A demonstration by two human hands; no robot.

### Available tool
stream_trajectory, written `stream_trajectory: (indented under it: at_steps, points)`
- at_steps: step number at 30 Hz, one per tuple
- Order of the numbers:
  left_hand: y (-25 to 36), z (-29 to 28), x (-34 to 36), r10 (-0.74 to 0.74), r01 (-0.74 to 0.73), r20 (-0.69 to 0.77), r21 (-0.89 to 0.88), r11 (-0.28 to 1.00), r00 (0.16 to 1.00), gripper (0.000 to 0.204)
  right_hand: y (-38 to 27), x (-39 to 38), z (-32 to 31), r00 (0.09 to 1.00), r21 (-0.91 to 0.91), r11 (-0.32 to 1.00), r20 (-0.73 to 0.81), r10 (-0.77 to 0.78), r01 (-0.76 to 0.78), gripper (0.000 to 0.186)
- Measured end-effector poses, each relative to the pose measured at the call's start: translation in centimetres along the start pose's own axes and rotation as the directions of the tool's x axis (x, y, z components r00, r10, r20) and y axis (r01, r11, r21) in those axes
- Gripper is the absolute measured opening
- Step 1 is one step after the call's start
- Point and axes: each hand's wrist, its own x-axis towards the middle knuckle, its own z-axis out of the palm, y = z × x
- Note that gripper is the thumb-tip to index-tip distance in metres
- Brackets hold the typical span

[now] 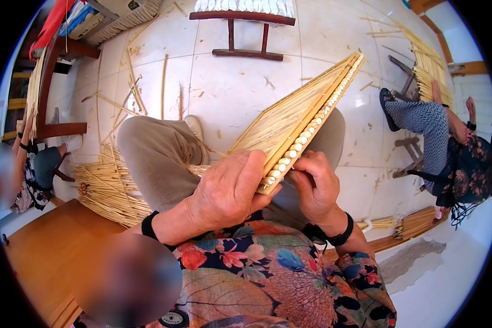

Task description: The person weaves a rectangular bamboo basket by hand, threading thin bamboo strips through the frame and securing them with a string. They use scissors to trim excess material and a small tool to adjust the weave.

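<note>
A tan panel of straw or reed stalks point(290, 115) is tilted on edge over my lap, its far end pointing up and to the right. Along its near edge runs a row of round, pale stalk ends between two flat strips. My left hand point(227, 186) is closed round the panel's near corner, thumb on top. Beside that corner, on the right, my right hand point(315, 186) has its fingers curled and pinched together close against the edge strip. Whatever lies between those fingers is hidden.
Bundled stalks point(106, 188) lie on the floor to my left. A dark wooden stool point(243, 17) stands ahead. Loose stalks point(134, 82) litter the tiles. A person point(448, 131) sits at the right near another stalk panel point(426, 63); another person point(38, 175) is far left.
</note>
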Motion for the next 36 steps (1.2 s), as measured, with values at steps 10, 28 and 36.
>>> stream_trajectory:
  at_steps: [10, 28, 36]
  points:
    - [-0.1, 0.1, 0.4, 0.017, -0.018, -0.047, -0.013, 1.0, 0.999, 0.061, 0.0, 0.0, -0.4, 0.98, 0.16, 0.967, 0.023, 0.197, -0.198, 0.022]
    - [0.5, -0.1, 0.1, -0.002, 0.0, 0.035, 0.055, 0.998, 0.999, 0.059, -1.9, -0.2, -3.6, 0.789, 0.201, 0.779, 0.335, 0.516, -0.594, 0.015]
    - [0.1, -0.2, 0.5, 0.004, -0.004, 0.024, 0.006, 1.0, 1.0, 0.053, -1.4, -0.9, -2.5, 0.845, 0.265, 0.806, 0.241, 0.477, -0.53, 0.014]
